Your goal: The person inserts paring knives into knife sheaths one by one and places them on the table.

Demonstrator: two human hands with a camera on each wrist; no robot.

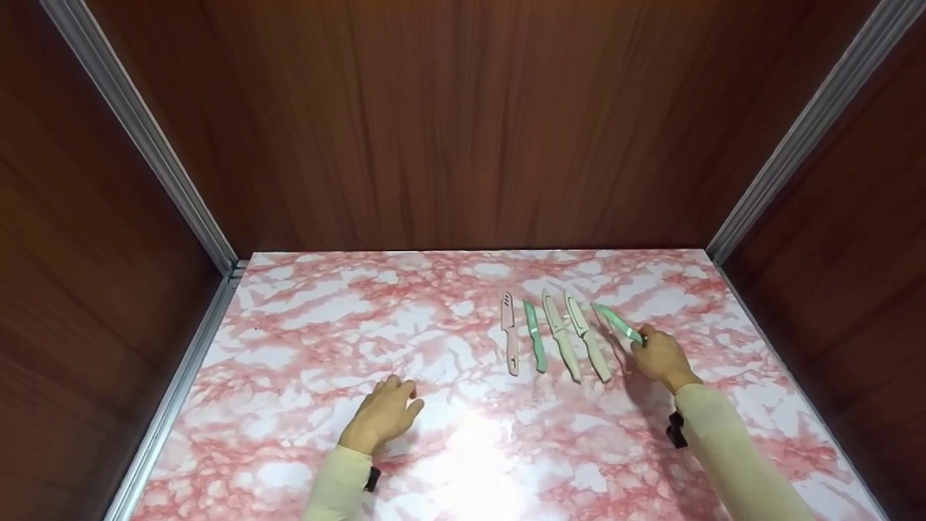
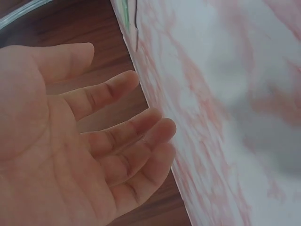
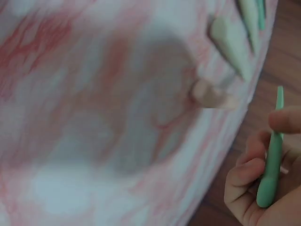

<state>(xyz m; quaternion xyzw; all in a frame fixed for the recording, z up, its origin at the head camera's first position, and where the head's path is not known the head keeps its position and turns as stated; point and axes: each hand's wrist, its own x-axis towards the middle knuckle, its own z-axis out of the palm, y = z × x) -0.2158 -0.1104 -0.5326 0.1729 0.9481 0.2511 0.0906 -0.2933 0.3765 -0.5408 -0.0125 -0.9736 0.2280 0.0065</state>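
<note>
My right hand (image 1: 660, 356) grips a green knife (image 1: 621, 324) by its handle, raised off the table at the right end of a row of knives. In the right wrist view the fingers curl around the green handle (image 3: 269, 181). A pinkish handle end (image 3: 211, 95) lies on the table close by, the rest of it hard to make out. Leftward in the row lie two beige knives (image 1: 597, 356) (image 1: 566, 349), another green knife (image 1: 537, 346) and a pink knife (image 1: 510, 336). My left hand (image 1: 382, 412) hovers at the front left, fingers loosely bent, holding nothing.
The table (image 1: 304, 420) has a red-and-white marbled top. Brown wood-grain panels (image 1: 463, 130) enclose it at the back and both sides. Metal rails (image 1: 155, 152) run along the corners. A bright glare falls on the table's front middle.
</note>
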